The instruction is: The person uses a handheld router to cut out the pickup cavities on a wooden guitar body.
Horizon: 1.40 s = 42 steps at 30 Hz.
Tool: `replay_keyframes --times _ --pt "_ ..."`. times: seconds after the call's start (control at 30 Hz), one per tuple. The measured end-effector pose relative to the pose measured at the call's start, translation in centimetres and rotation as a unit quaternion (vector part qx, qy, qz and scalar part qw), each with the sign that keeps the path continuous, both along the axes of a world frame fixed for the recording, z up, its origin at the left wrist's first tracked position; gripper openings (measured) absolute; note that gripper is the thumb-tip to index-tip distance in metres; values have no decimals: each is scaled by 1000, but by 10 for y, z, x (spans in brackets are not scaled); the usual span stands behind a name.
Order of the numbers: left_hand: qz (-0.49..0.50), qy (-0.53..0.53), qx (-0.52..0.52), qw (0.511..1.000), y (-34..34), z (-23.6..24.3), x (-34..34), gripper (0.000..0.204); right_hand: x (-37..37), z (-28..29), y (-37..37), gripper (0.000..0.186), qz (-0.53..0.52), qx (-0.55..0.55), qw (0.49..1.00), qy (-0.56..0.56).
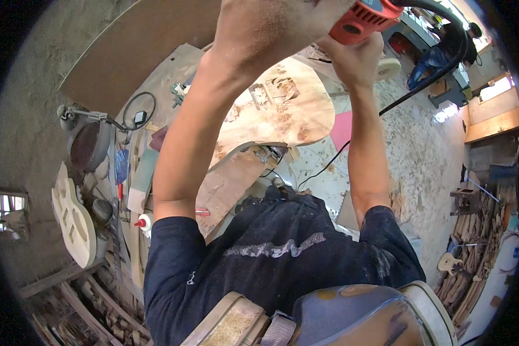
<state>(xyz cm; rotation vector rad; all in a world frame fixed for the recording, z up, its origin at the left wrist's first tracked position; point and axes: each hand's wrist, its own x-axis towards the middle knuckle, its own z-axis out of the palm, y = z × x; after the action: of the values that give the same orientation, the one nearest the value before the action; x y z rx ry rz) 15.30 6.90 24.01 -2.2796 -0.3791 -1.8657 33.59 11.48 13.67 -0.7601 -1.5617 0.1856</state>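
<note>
My right hand (pixel 356 57) is wrapped round a red power tool (pixel 363 23) at the top edge, with a thick black cord leading off to the right. My left hand (pixel 277 26), dusty on its back, is raised against the tool's left end. Its fingers are mostly out of sight behind the hand and the frame's edge. The tool's working end is hidden. Beneath my forearms lies a pale wooden guitar body (pixel 311 112) with rounded edges. Recesses are cut into its face, and brown shavings or marks lie around them.
A brown board (pixel 225 187) sits nearer me. To the left are a glue bottle (pixel 145 222) with a red tip, a black cable loop (pixel 139 109) and another guitar body (pixel 75 222). Wood scraps (pixel 473 254) are piled at right. Another person (pixel 444 49) is at the far right bench.
</note>
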Motion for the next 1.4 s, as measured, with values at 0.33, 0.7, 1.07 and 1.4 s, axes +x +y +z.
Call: replay_keyframes --times 0.33,0.7,1.07,1.4 --pt "132 34 -267 954 -39 55 14 15 5 15 -20 34 -45 -11 998 -44" --pt "-13 21 170 985 26 14 9 22 7 20 -23 39 -10 -3 999 33" --pt "-36 169 -271 947 24 -47 2 40 10 41 -34 30 137 -50 982 122" --pt "122 278 -157 940 4 -48 12 42 -5 47 -35 25 35 -32 985 165"
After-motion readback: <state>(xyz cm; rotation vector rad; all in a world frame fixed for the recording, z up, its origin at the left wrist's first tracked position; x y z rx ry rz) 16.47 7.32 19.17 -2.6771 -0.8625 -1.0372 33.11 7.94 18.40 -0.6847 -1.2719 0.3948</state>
